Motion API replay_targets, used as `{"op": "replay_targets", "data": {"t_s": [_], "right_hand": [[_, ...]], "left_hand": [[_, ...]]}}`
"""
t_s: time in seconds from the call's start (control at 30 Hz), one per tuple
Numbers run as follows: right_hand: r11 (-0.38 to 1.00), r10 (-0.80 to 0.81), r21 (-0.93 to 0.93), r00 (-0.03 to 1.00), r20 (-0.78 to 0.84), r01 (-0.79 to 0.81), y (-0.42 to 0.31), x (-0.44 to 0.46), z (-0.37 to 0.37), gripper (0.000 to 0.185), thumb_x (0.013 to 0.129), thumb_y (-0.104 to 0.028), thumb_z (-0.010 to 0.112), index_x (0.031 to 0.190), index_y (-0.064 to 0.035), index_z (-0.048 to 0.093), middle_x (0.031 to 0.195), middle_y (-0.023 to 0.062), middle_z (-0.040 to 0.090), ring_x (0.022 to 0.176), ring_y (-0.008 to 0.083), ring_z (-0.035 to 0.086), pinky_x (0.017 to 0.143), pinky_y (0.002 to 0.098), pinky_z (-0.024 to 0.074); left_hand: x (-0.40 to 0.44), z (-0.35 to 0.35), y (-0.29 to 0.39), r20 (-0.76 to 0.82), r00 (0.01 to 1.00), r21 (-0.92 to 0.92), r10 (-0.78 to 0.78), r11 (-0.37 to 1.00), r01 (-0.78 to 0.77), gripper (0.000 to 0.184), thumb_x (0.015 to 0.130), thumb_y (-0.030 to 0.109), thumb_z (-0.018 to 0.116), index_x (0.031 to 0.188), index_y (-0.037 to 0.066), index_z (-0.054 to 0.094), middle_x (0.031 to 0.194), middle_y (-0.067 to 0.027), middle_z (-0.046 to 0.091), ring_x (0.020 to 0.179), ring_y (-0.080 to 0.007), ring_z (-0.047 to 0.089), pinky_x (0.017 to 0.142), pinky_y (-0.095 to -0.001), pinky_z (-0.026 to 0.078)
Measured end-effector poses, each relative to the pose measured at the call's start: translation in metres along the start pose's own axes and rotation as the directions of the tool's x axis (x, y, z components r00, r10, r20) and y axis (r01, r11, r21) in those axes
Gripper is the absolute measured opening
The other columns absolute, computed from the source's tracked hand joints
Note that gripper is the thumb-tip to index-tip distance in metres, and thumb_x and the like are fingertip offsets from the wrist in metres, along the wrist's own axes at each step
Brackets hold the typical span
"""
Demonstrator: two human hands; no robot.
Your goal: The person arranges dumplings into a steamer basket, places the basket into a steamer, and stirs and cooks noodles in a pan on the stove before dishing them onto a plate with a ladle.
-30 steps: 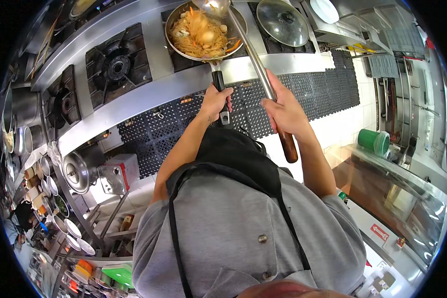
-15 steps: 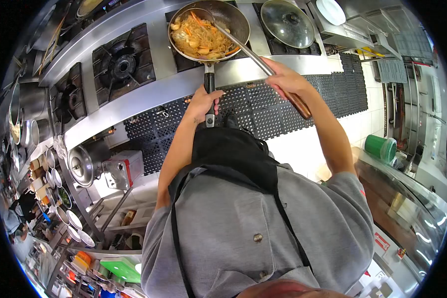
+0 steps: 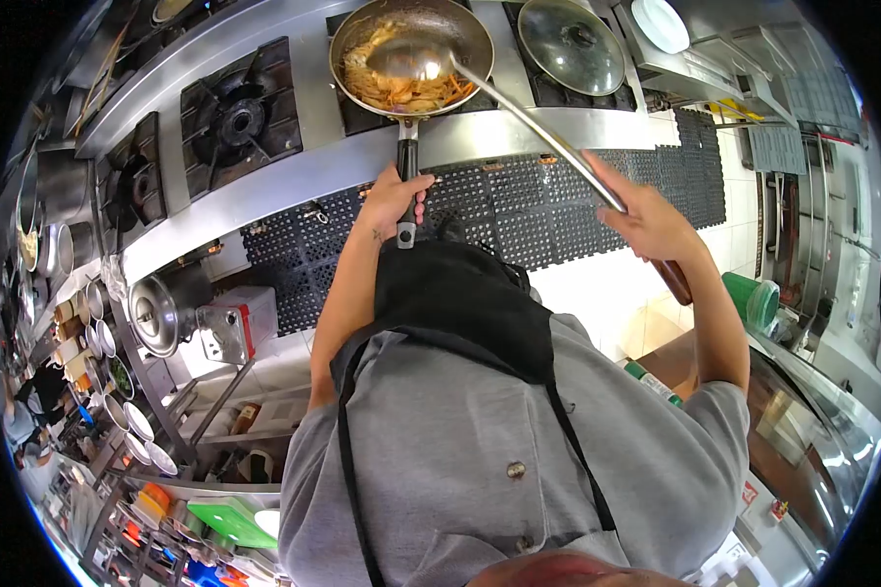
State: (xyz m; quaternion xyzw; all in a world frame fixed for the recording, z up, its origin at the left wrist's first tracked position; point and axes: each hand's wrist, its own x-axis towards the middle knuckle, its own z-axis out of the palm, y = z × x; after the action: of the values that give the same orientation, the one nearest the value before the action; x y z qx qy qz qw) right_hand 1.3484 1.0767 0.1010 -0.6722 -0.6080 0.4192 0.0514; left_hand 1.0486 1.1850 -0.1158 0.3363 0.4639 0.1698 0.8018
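My left hand (image 3: 394, 197) is wrapped round the black handle (image 3: 407, 166) of a deep frying pan (image 3: 480, 44) on the stove. In the pan lie glassy brown noodles (image 3: 392, 93) with orange carrot strips and pale pieces. My right hand (image 3: 648, 217) grips a long metal ladle (image 3: 548, 137) near its wooden end (image 3: 672, 282). The ladle's bowl (image 3: 411, 57) is turned with its rounded back up over the noodles, hiding part of them. Whether it presses on them I cannot tell.
A glass lid (image 3: 572, 49) rests on the burner to the right. Another burner (image 3: 237, 122) stands to the left. Black perforated mats (image 3: 538, 210) cover the floor by the stove. A lidded steel pot (image 3: 157, 315) is at the lower left, and a green container (image 3: 744, 298) at the right.
My right hand has moved right and down along with the ladle's handle. The ladle's bowl has turned over, its back now showing above the noodles. My left hand stays on the pan handle.
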Motion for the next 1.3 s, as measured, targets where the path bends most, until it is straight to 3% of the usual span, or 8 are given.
{"op": "replay_targets", "data": {"t_s": [0.07,0.13,0.17,0.37,0.53,0.6,0.8,1.3], "right_hand": [[0.983,0.172,0.043,0.976,0.134,-0.180,0.010,0.008,0.010,0.078,0.090,-0.004,0.058,0.157,-0.0228,0.024,0.132,0.0218,0.061,0.055,0.0253,0.064,0.059,0.0385,0.0551],[0.929,-0.278,-0.275,0.958,-0.073,0.248,0.064,0.034,0.047,0.076,0.091,-0.007,0.058,0.157,-0.0252,0.024,0.126,0.0274,0.061,0.069,0.0400,0.066,0.072,0.0473,0.0534],[0.955,0.016,-0.297,1.000,-0.010,-0.018,0.034,0.040,0.044,0.075,0.092,-0.009,0.058,0.156,-0.0240,0.025,0.125,0.0284,0.060,0.079,0.0472,0.065,0.077,0.0517,0.0509],[0.993,0.027,-0.112,0.994,-0.108,-0.039,0.027,0.020,0.054,0.072,0.093,-0.013,0.058,0.156,-0.0191,0.025,0.121,0.0303,0.061,0.109,0.0467,0.061,0.095,0.0489,0.0485],[0.975,-0.206,-0.095,0.978,-0.042,0.202,0.047,0.025,0.053,0.071,0.094,-0.013,0.058,0.156,-0.0190,0.024,0.125,0.0279,0.061,0.106,0.0457,0.062,0.091,0.0499,0.0505],[0.884,0.126,-0.446,0.990,-0.064,-0.141,0.024,0.043,0.061,0.072,0.093,-0.014,0.058,0.156,-0.0192,0.023,0.118,0.0283,0.064,0.096,0.0455,0.065,0.087,0.0518,0.0507],[0.966,-0.213,-0.227,0.871,-0.442,0.121,0.043,0.082,0.086,0.073,0.090,-0.012,0.056,0.156,-0.0190,0.024,0.078,0.0272,0.065,0.074,0.0477,0.064,0.075,0.0566,0.0491],[0.953,-0.231,-0.235,0.959,-0.165,0.189,0.057,0.036,0.074,0.075,0.088,-0.008,0.058,0.155,-0.0171,0.027,0.088,0.0313,0.065,0.083,0.0478,0.064,0.080,0.0552,0.0494]], "left_hand": [[-0.001,0.000,0.001,-0.002,1.000,0.002,-0.001,1.000,0.001,0.021,0.091,0.011,0.067,0.098,0.007,0.047,0.068,-0.0022,0.051,0.050,-0.0140,0.051,0.044,-0.0309,0.045],[-0.003,0.002,0.001,0.009,1.000,0.009,-0.010,1.000,0.009,0.021,0.091,0.011,0.067,0.097,0.007,0.047,0.068,-0.0022,0.051,0.050,-0.0139,0.051,0.044,-0.0308,0.045],[-0.002,0.002,0.000,0.001,1.000,0.009,0.000,1.000,0.000,0.021,0.091,0.011,0.067,0.097,0.007,0.047,0.068,-0.0022,0.051,0.049,-0.0138,0.051,0.044,-0.0307,0.045],[0.000,-0.001,-0.002,-0.022,0.999,-0.002,0.030,1.000,-0.030,0.020,0.091,0.012,0.067,0.094,0.008,0.048,0.067,-0.0010,0.050,0.050,-0.0133,0.050,0.044,-0.0306,0.044],[0.002,0.000,-0.003,-0.007,1.000,-0.017,-0.009,1.000,0.009,0.020,0.092,0.012,0.067,0.096,0.009,0.048,0.066,-0.0001,0.049,0.049,-0.0127,0.049,0.043,-0.0311,0.044],[0.002,0.002,-0.003,0.009,1.000,-0.016,0.004,1.000,-0.004,0.021,0.091,0.011,0.067,0.095,0.008,0.047,0.066,-0.0009,0.050,0.049,-0.0138,0.049,0.043,-0.0318,0.043],[0.004,-0.001,-0.002,-0.007,1.000,-0.026,0.008,1.000,-0.008,0.022,0.089,0.010,0.068,0.095,0.009,0.047,0.065,-0.0013,0.050,0.049,-0.0150,0.051,0.043,-0.0329,0.044],[0.014,0.001,-0.010,0.084,0.994,-0.233,0.070,0.971,-0.048,0.023,0.091,0.008,0.066,0.101,0.008,0.045,0.063,0.0023,0.047,0.046,-0.0094,0.045,0.042,-0.0277,0.041]]}}
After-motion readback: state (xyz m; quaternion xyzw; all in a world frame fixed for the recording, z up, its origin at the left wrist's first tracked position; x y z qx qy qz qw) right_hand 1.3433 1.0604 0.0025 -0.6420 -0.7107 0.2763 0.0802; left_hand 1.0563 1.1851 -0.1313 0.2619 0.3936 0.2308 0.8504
